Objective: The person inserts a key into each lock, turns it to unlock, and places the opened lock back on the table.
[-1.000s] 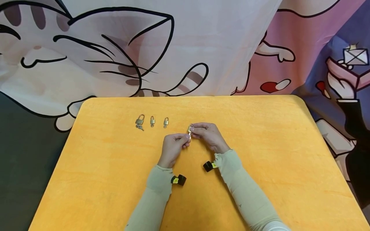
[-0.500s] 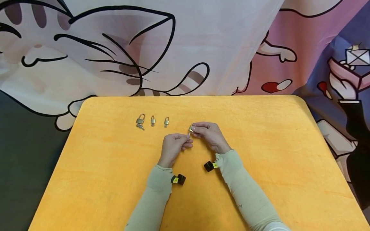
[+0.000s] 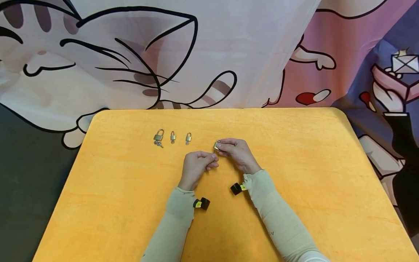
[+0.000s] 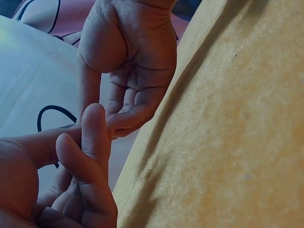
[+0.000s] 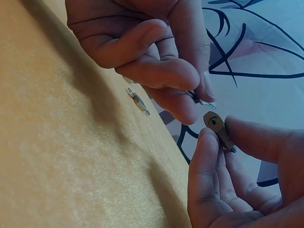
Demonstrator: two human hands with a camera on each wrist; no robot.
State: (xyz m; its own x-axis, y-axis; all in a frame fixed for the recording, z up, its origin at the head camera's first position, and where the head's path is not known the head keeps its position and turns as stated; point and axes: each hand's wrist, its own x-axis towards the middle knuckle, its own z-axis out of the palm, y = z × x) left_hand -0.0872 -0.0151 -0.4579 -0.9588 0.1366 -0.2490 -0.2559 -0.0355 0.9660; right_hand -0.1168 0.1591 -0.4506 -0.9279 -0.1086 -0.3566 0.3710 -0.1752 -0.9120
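Observation:
My right hand [image 3: 239, 154] pinches a small brass padlock [image 5: 216, 124] between thumb and fingers. Its keyhole end faces my left hand [image 3: 198, 165] in the right wrist view. Between the left thumb and fingers I hold a small key [image 5: 207, 103], mostly covered by the fingertips. A narrow gap shows between the key and the keyhole. In the left wrist view the fingers hide both key and padlock. Farther left on the table lie a larger padlock [image 3: 158, 138] with loose keys [image 3: 158, 144] by it and two smaller padlocks, one in the middle [image 3: 172, 138] and one nearer [image 3: 188, 138].
The yellow table [image 3: 294, 189] spreads around both forearms. Behind its far edge hangs a printed cartoon cloth [image 3: 255, 54]. A black wrist camera sits on each sleeve, the left one [image 3: 204, 203] and the right one [image 3: 235, 189].
The left fingertips have shifted slightly right. Less of the bright key shows between the hands than a second ago. The right hand and its padlock have barely moved; the other padlocks lie still.

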